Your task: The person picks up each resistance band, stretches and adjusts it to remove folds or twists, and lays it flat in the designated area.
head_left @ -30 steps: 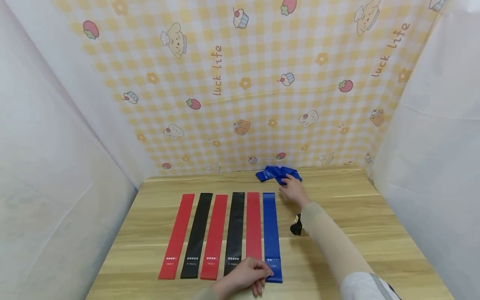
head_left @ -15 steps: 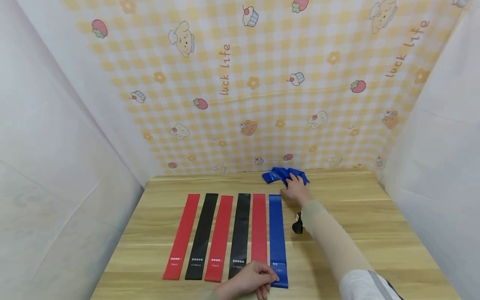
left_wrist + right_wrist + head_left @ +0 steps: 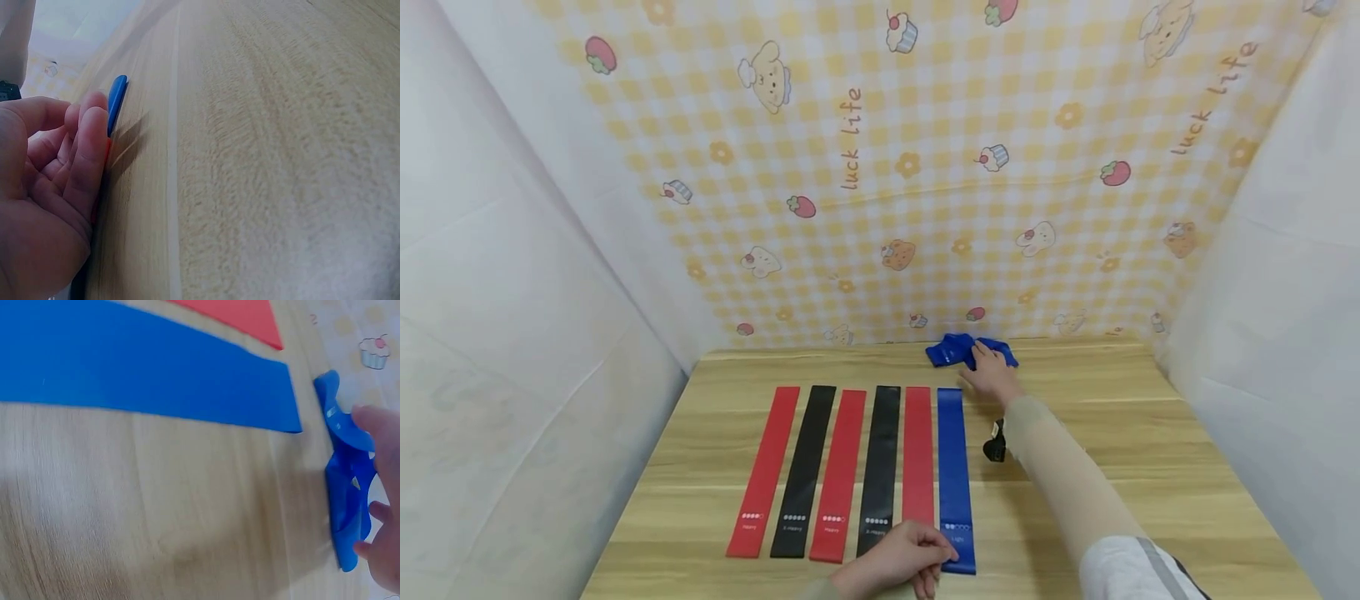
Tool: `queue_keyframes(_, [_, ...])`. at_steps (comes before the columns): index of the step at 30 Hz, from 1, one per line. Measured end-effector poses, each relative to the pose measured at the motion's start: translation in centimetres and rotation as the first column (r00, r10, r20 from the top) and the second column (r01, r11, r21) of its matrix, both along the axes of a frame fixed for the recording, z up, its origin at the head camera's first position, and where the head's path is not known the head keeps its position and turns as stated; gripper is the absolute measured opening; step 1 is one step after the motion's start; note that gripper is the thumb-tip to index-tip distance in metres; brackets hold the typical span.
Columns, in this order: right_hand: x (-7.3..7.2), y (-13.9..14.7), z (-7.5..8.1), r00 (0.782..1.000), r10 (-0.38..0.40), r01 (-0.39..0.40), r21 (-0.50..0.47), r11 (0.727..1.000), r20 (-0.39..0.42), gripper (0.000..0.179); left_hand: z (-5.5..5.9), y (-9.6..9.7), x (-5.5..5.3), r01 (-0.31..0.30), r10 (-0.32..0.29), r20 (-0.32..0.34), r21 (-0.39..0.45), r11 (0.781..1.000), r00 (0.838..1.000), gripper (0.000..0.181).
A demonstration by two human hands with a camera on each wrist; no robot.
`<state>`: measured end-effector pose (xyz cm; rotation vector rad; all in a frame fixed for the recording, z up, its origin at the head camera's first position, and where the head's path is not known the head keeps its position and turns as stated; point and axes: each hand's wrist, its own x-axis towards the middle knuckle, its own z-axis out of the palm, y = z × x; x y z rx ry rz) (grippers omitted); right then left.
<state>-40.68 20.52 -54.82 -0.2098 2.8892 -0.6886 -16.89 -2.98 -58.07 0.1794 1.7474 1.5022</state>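
Note:
A flat blue resistance band [image 3: 955, 467] lies at the right end of a row of bands on the wooden table. My left hand [image 3: 906, 552] rests by its near end, loosely bent fingertips touching the lower corner; the left wrist view shows the palm and curled fingers beside the blue edge. At the table's back edge lies a second blue band [image 3: 344, 487], twisted and crumpled. My right hand [image 3: 992, 373] grips it from above, fingertips curled over its folds in the right wrist view. Part of that band is hidden under the hand.
Left of the blue band lie red bands [image 3: 919, 450] and black bands [image 3: 880, 458], side by side, labels near me. A small black object [image 3: 995, 448] with a pale tag sits near my right forearm. A patterned cloth [image 3: 850, 283] hangs behind the table.
The view shifted slightly. My right hand has settled further onto the crumpled blue band, which stays at the back edge. My left hand keeps its place at the flat blue band's near end.

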Motion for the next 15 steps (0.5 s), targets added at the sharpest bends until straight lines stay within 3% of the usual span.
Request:
queue_keyframes(4, [0.0,0.1,0.9,0.998,0.018,-0.028,-0.167,0.986,-0.06,0.065,0.1,0.0,0.1,0.001,-0.001,-0.006,-0.003,1.0,1.0,0.018])
queue_keyframes(7, [0.1,0.1,1.6,0.996,0.002,-0.03,-0.31,0.95,-0.09,0.06,0.2,0.0,0.1,0.006,-0.006,-0.006,0.008,1.0,1.0,0.02])
queue_keyframes(10, [0.2,0.1,2.4,0.992,-0.034,-0.025,-0.446,0.895,-0.125,0.055,0.4,0.1,0.1,0.016,-0.016,-0.017,0.02,1.0,1.0,0.022])
queue_keyframes(15, [0.6,0.1,3.8,0.985,-0.097,-0.021,-0.646,0.763,-0.146,0.049,1.5,0.5,-0.3,0.021,-0.019,-0.069,0.022,1.0,0.997,0.023])
